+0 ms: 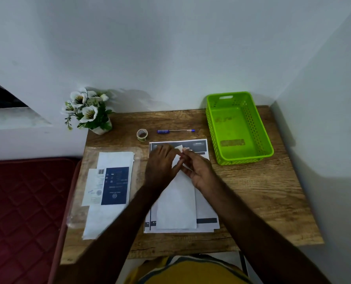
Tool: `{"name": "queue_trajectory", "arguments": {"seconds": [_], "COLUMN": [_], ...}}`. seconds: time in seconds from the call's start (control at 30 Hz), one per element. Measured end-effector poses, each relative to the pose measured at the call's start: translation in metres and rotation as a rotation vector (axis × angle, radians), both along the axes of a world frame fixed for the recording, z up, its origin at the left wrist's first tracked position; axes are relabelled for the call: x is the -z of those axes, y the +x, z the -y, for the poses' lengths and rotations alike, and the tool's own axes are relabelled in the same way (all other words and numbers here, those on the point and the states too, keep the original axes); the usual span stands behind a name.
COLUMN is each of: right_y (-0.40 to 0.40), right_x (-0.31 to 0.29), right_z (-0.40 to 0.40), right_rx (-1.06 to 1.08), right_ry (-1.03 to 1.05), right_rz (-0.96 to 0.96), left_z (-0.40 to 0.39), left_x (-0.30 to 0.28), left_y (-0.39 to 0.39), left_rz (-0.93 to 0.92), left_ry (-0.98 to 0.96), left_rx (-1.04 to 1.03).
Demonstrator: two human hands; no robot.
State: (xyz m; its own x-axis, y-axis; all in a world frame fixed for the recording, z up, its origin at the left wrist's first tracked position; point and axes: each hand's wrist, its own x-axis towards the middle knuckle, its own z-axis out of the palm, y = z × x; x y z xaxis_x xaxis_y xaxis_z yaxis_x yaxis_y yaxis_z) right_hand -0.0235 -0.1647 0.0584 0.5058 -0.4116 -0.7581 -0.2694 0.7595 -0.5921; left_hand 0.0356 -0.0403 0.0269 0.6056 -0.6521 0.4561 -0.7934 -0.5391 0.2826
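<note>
**At desk centre: closing the envelope flap**

On the wooden desk (252, 191), centre, a white envelope (176, 210) lies lengthwise on a printed sheet (206, 212), open end away from the person. Left hand (160, 167) is palm down with fingers fairly straight. It presses on the envelope's upper part and grasps nothing. Right hand (199, 171) has curled fingers, thumb and fingertips pinching the envelope's far end by the flap (178, 148). The flap sticks up as a small white triangle between the two hands. Some blur here, so exact finger contact on the flap edge is hard to tell.

Step in hand, by my read: folding the flap down and creasing it shut. To do it well:
- Pin the envelope body with the left palm so it doesn't slide on the sheet below.
- Bring the flap over squarely with the right hand and line its edges up with the envelope sides before pressing.
- Run fingertips along the fold from the middle outwards for a flat crease.
- Don't catch the printed sheet under the fold.

Tape roll (142, 135) sits just beyond the sheet, near the left hand, and is likely the sealer. One hand should hold the flap down while the other reaches for it.

Rest: blue pen (175, 131) beside the tape, green basket (211, 128) at the right back corner, flower pot (100, 130) at the left back corner, plastic sleeve (136, 158) with documents left of the sheet.
</note>
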Motion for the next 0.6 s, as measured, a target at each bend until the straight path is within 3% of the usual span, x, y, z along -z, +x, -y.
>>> {"name": "queue_trajectory", "arguments": {"seconds": [0.23, 0.6], "right_y": [-0.006, -0.012], "right_x": [-0.006, -0.006], "right_z": [-0.005, -0.008], "right_rx": [0.028, 0.016], "right_ry": [0.019, 0.006], "right_rz": [0.028, 0.02], "left_z": [0.007, 0.003], "left_x": [0.003, 0.001], "left_y": [-0.007, -0.01], "left_rz": [0.113, 0.183], "left_ry": [-0.081, -0.117], "left_rx": [-0.098, -0.043]}}
